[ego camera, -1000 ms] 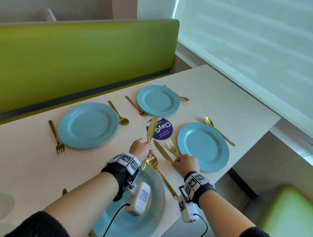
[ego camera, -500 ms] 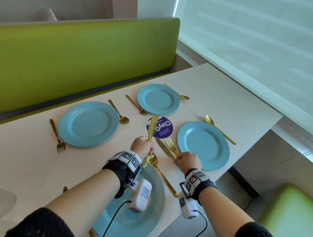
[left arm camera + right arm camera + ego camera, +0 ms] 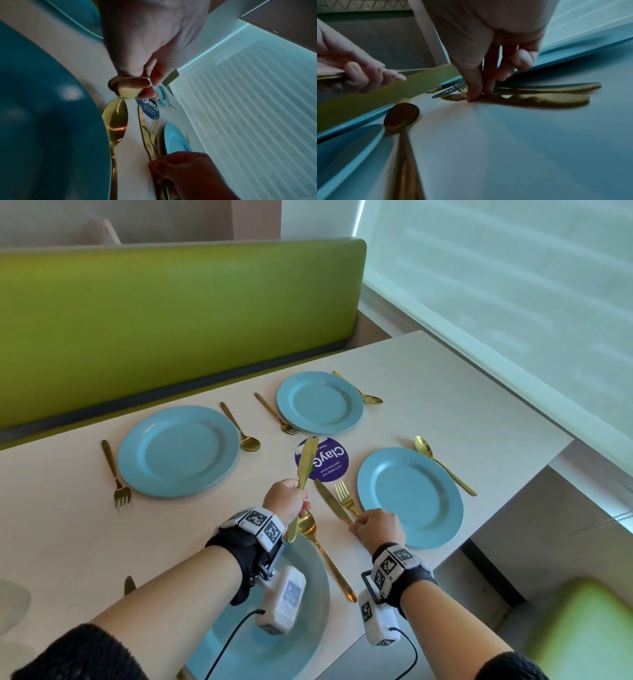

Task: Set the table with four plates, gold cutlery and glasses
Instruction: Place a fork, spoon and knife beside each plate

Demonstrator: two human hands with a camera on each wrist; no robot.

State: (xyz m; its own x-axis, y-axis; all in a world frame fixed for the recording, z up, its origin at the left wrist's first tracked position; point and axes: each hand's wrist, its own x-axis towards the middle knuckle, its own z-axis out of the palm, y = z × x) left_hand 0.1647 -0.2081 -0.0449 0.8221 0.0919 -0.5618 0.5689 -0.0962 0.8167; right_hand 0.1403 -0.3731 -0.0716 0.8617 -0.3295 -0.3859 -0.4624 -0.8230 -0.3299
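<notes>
Four blue plates lie on the pale table: far left, far right, near right, and one at the near edge partly under my left wrist. My left hand grips a gold knife by its handle, lifted, with the blade pointing away over a purple sticker. My right hand pinches the handle of a second gold knife that lies flat beside a gold fork, left of the near right plate. In the right wrist view the thumb and forefinger meet on that knife.
A gold spoon lies right of the near plate. Forks and spoons flank the other plates. A green bench back runs behind the table. The table's right edge drops off under a white blind.
</notes>
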